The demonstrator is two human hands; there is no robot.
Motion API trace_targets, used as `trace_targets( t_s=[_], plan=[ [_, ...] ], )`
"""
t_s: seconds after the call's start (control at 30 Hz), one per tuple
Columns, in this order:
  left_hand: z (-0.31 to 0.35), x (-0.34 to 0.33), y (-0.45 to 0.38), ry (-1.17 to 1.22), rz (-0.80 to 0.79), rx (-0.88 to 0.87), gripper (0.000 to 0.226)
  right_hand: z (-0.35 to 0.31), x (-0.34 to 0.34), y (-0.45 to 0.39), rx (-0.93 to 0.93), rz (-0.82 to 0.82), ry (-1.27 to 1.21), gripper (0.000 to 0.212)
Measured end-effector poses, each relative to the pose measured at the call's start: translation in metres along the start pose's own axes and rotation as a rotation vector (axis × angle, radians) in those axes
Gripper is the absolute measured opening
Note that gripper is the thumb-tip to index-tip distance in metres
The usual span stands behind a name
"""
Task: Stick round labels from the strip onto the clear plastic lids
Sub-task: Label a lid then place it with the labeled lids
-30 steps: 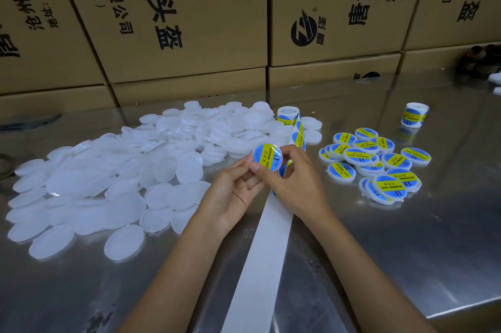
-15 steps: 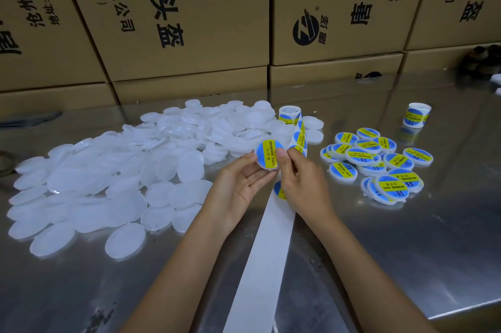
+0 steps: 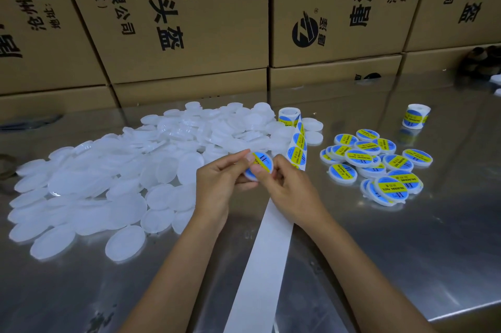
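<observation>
Above the steel table both my hands hold one clear lid with a blue and yellow round label (image 3: pixel 262 162) on it. My left hand (image 3: pixel 219 183) grips its left side, fingers curled under. My right hand (image 3: pixel 291 189) pinches its near edge, the thumb pressing on the label. The label strip (image 3: pixel 297 145) runs from a roll (image 3: pixel 288 117) toward me, and its bare white backing (image 3: pixel 265 256) trails to the front edge. A big pile of unlabelled lids (image 3: pixel 113 180) lies left. Several labelled lids (image 3: pixel 376 164) lie right.
Stacked cardboard boxes (image 3: pixel 189 20) wall off the back of the table. A second label roll (image 3: pixel 416 116) stands at the back right. The steel table's front edge (image 3: pixel 461 313) is at the lower right.
The lid has come down and toward me, tilting flatter. My right thumb has shifted onto the label's near part, and my left fingers have closed further round the lid.
</observation>
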State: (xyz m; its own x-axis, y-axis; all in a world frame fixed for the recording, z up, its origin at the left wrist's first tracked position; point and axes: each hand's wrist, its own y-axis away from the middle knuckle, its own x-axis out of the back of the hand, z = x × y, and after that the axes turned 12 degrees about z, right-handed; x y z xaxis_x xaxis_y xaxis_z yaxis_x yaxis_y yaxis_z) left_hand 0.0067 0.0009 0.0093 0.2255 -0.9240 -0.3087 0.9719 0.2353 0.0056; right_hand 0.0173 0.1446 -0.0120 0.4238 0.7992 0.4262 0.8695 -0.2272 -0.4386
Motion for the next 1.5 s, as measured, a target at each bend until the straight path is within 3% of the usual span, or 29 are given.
trace_targets(
  t_s=[0.23,0.43,0.67,0.8,0.93,1.1,1.33,1.5],
  plan=[
    [-0.0029,-0.0041,0.0030,-0.037,0.007,-0.022,0.016,0.0018,0.0009,-0.0049,-0.006,0.080,-0.024,0.049],
    [-0.0015,-0.0067,0.0073,-0.154,-0.252,0.069,0.038,0.0054,0.0042,-0.0070,0.020,0.160,-0.040,0.041],
    [-0.0017,-0.0076,0.0066,-0.149,-0.169,-0.025,0.030,0.0024,0.0029,-0.0049,-0.028,0.095,-0.288,0.038],
    [-0.0040,-0.0068,0.0056,-0.058,-0.089,-0.071,0.023,0.0031,-0.0017,-0.0030,-0.015,0.034,-0.115,0.052],
    [-0.0023,-0.0037,0.0037,0.013,-0.026,-0.074,0.018,0.0045,-0.0026,-0.0012,0.071,0.051,0.021,0.052],
    [-0.0046,-0.0055,0.0028,-0.001,0.022,-0.077,0.013,0.0009,-0.0047,0.0005,0.019,0.025,-0.025,0.049],
    [-0.0027,-0.0082,0.0031,-0.122,-0.065,-0.107,0.020,-0.0016,-0.0014,0.0010,-0.018,0.012,-0.073,0.043],
    [-0.0022,-0.0066,0.0050,-0.117,0.017,-0.173,0.009,-0.0028,-0.0023,0.0011,-0.047,-0.027,-0.122,0.043]
  ],
)
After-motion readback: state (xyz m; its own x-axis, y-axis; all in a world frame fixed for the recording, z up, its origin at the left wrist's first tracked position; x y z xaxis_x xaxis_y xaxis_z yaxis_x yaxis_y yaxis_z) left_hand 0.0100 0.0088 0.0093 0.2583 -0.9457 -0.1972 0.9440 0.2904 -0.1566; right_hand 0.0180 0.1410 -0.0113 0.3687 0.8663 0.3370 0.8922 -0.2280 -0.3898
